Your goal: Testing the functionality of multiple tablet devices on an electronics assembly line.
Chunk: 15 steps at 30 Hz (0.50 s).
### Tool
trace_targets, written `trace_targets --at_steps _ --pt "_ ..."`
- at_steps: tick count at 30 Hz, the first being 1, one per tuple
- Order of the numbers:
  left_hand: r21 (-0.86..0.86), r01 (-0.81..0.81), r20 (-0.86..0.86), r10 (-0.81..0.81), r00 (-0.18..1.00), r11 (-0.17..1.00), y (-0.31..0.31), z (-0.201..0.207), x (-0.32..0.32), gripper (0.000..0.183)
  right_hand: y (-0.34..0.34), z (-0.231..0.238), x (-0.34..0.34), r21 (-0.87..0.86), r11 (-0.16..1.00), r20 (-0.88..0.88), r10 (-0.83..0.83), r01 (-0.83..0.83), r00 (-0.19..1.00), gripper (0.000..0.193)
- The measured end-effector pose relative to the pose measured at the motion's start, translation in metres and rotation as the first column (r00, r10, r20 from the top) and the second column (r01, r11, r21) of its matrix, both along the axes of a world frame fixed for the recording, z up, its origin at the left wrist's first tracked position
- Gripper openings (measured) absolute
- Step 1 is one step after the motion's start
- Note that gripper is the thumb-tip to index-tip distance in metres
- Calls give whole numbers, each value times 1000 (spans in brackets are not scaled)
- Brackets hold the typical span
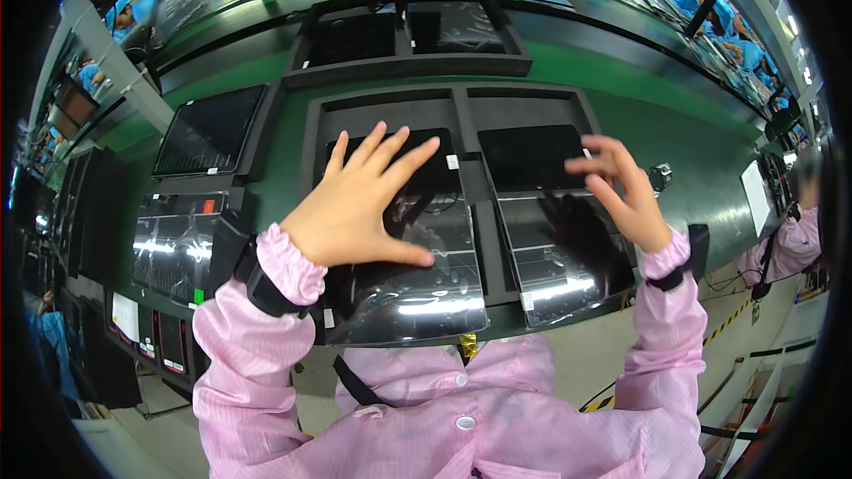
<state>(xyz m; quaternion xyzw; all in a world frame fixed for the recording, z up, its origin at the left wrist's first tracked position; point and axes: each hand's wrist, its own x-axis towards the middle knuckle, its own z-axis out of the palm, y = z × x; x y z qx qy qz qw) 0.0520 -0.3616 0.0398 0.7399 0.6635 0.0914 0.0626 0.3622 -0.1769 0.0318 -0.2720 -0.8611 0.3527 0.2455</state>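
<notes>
**Left hand (342, 208) spread wide, right hand (632, 200) half bent**

The fingers (416, 158) of the left hand are stretched far apart, palm down, and they grip nothing; they are over the left panel (435, 279), dark and glossy, but whether they press on it I cannot tell; the fingers of the right hand are loosely curved, with the thumb apart, and no thing is seen in their hold; they are at the right edge of the right panel (532, 160), and contact is not clear; both panels lie side by side in a black tray (515, 109), one in each compartment; beyond it is the rear tray (408, 67), with two more dark panels; to the left lies a film-covered panel (173, 257); all are on the green surface (710, 137).
</notes>
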Motion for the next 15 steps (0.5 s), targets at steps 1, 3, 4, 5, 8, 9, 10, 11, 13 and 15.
trace_targets --at_steps 1,3,4,5,8,9,10,11,13,15 --pt "42 -14 -51 16 999 999 -9 -7 0 110 -10 0 7 -156 984 -57 84 -92 995 40" --pt "205 -169 -92 191 977 964 -7 -23 -13 94 -21 5 10 -69 952 -3 298 -298 955 33" --pt "327 -239 -182 309 933 914 -3 -28 -19 77 -29 7 11 -57 934 23 353 -352 935 29" --pt "390 -269 -255 384 887 881 -2 -30 -22 67 -35 11 12 -44 915 55 403 -401 914 25" --pt "220 -248 38 245 969 944 -17 -27 -21 71 -38 11 20 -63 923 155 386 -381 909 22" --pt "130 -205 68 197 978 970 -20 -24 -19 84 -37 8 21 46 939 200 325 -341 924 22" --pt "83 -189 105 180 978 978 -23 -22 -16 91 -38 1 18 242 960 149 109 -144 983 21" --pt "36 -170 144 163 976 985 -25 -22 -13 97 -41 2 17 193 980 124 -67 42 990 20" --pt "21 -126 97 124 988 992 -27 -29 -16 107 -40 -5 26 34 999 -12 42 -41 999 20" --pt "103 -185 24 184 983 977 -24 -30 -18 95 -38 3 29 -55 949 41 312 -310 949 20"
